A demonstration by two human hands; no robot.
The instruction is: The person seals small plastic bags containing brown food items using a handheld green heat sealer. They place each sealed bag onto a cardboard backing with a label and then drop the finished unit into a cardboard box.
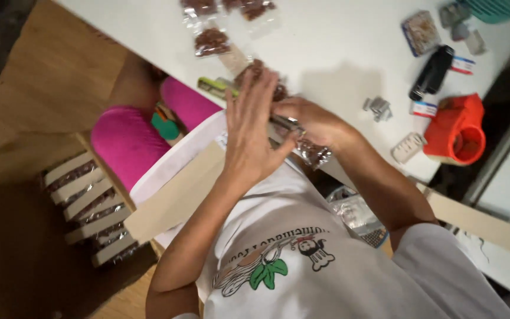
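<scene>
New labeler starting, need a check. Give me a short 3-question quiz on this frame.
1. True or false: the right hand holds a black stapler.
2. What colour is the tape dispenser? A green, B orange, C blue.
3. Where do the filled packets stand in a row?

Key:
1. False. Its grip is on a clear packet of brown pieces, and the left hand is spread flat beside it.
2. B.
3. In the box on the floor, to the person's left.

bare white table (337, 53) beyond hands, staples (378, 108), black stapler (432, 72), orange tape dispenser (457, 130) crowding right
</scene>
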